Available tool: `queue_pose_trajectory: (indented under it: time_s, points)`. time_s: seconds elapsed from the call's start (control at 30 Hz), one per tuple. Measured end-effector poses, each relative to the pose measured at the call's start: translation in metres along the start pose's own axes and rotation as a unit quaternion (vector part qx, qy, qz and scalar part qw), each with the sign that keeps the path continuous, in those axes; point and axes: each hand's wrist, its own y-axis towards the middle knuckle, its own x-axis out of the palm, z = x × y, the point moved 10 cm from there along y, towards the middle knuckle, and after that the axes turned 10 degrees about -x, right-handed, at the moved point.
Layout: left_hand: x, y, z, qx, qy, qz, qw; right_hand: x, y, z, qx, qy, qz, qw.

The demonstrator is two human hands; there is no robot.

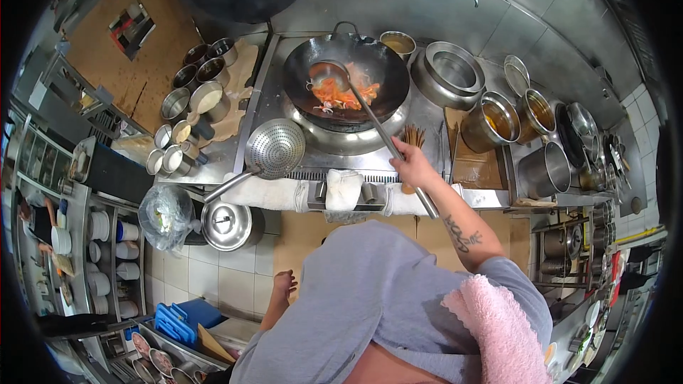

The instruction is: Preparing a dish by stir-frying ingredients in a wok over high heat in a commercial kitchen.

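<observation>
My right hand grips the long metal handle of a wok ladle. The ladle's bowl lies inside a black wok, against orange and pale shredded food. Some steam seems to rise from the food. The wok rests on a round steel burner ring. Down at my left side hangs my left hand, with nothing visible in it and its fingers loosely curled. A perforated steel skimmer lies left of the wok, its handle reaching over the counter's front edge.
Several seasoning pots stand on the left. Folded white towels line the front rail. A bamboo wok brush lies near my right hand. Right of the wok are stacked steel basins and an oil pot. A lidded pot stands below left.
</observation>
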Motion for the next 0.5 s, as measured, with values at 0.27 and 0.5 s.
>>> queue_pose_trajectory:
  time_s: [0.27,0.5]
  points:
    - [0.008,-0.034,-0.015,0.083,0.097,-0.06,0.99,-0.032,0.002,0.024,0.02,-0.071,-0.05,0.996]
    - [-0.001,0.004,-0.008,0.034,0.132,0.011,0.991,-0.036,0.03,0.012,0.068,-0.186,0.075,0.977]
